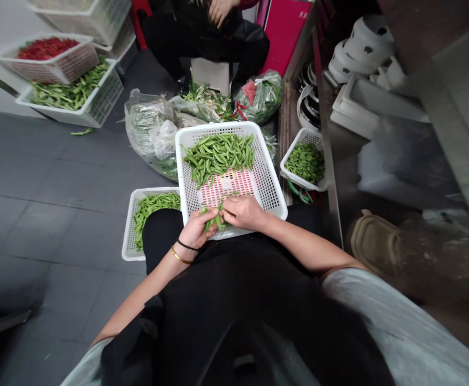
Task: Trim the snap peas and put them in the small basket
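Observation:
On my lap rests a white perforated basket point(272, 185) with a heap of green pea pods point(222, 153) toward its far side. Over the near rim, my left hand point(198, 228) is closed around several pea pods point(217, 221). My right hand point(244, 212) pinches at the tips of those same pods, its fingertips touching my left hand's fingers; exactly what it grips is partly hidden. Small green scraps lie in the basket just beyond my hands. By my left knee on the floor stands a second white basket point(127, 236) holding more green pods point(154, 206).
Plastic bags of greens point(149, 123) lie beyond the basket, where another person point(206, 35) sits. At right, a basket of leafy greens point(304, 161) stands beside a metal shelf frame point(330, 198). Stacked baskets with red chillies point(47, 48) and green pods are at far left.

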### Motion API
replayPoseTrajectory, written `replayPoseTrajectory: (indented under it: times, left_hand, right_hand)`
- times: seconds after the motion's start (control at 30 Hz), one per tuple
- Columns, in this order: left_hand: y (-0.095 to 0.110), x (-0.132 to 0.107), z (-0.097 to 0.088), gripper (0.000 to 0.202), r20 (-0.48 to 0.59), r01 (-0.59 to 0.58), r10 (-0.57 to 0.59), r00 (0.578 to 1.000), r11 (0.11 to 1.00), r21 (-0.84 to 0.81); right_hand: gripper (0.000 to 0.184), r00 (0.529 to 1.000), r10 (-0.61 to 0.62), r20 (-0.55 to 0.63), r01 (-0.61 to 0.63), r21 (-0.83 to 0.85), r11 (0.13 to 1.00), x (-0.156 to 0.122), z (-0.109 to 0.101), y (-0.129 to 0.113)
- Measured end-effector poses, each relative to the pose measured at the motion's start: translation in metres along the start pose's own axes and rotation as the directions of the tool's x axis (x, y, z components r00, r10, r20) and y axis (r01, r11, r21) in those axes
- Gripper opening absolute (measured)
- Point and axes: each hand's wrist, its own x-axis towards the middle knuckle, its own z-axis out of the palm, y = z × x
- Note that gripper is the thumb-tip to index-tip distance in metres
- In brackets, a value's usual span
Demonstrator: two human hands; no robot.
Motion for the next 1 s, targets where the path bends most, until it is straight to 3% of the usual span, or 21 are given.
replayPoseTrajectory:
  times: [0.1, 0.23, 0.33, 0.43, 0.5, 0.6, 0.7, 0.8, 0.9, 0.97, 1.0]
  left_hand:
    - [0.005, 0.003, -0.009, 0.029, -0.133, -0.151, 0.145, 0.981, 0.988, -0.042]
    - [0.012, 0.003, -0.017, 0.026, -0.215, -0.363, 0.376, 0.901, 0.926, 0.101]
    - [0.012, 0.002, -0.015, 0.023, -0.181, -0.411, 0.453, 0.873, 0.883, 0.228]
    - [0.010, -0.002, -0.014, 0.018, -0.132, -0.427, 0.489, 0.862, 0.842, 0.331]
    - [0.009, -0.007, -0.015, 0.017, -0.120, -0.422, 0.486, 0.866, 0.838, 0.347]
    - [0.007, -0.013, -0.017, 0.020, -0.062, -0.339, 0.384, 0.921, 0.871, 0.356]
    - [0.002, -0.012, -0.013, 0.024, 0.057, -0.205, 0.199, 0.978, 0.891, 0.404]
    - [0.000, -0.006, -0.009, 0.027, 0.120, -0.145, 0.101, 0.988, 0.880, 0.452]
    - [0.008, 0.001, -0.015, 0.029, -0.056, -0.212, 0.242, 0.969, 0.923, 0.321]
    - [0.017, 0.005, -0.025, 0.028, -0.216, -0.296, 0.343, 0.914, 0.929, 0.223]
    - [0.022, 0.006, -0.031, 0.027, -0.264, -0.326, 0.369, 0.891, 0.925, 0.195]
  right_hand:
    - [0.023, 0.991, 0.101, -0.089, -0.101, 0.004, 0.995, -0.008, -0.016, 0.013]
    - [0.015, 0.981, 0.194, -0.005, -0.192, 0.124, 0.974, -0.008, -0.038, 0.027]
    - [0.030, 0.982, 0.144, 0.125, -0.164, 0.162, 0.973, 0.001, -0.027, 0.018]
    - [0.019, 0.965, 0.044, 0.258, -0.084, 0.146, 0.986, 0.011, -0.008, 0.006]
    - [0.025, 0.964, 0.021, 0.264, -0.081, 0.220, 0.972, 0.014, -0.002, 0.004]
    - [0.034, 0.977, 0.056, 0.207, -0.132, 0.375, 0.918, 0.015, -0.004, 0.005]
    - [0.032, 0.981, 0.049, 0.190, -0.111, 0.332, 0.937, 0.016, -0.004, 0.004]
    - [0.031, 0.979, -0.020, 0.201, -0.030, 0.245, 0.969, 0.018, 0.002, 0.004]
    - [0.033, 0.979, -0.022, 0.203, -0.026, 0.232, 0.972, 0.014, 0.004, 0.019]
    - [0.033, 0.951, 0.011, 0.309, -0.078, 0.205, 0.976, 0.012, 0.001, 0.037]
    - [0.030, 0.915, 0.038, 0.401, -0.116, 0.172, 0.978, 0.011, 0.000, 0.048]
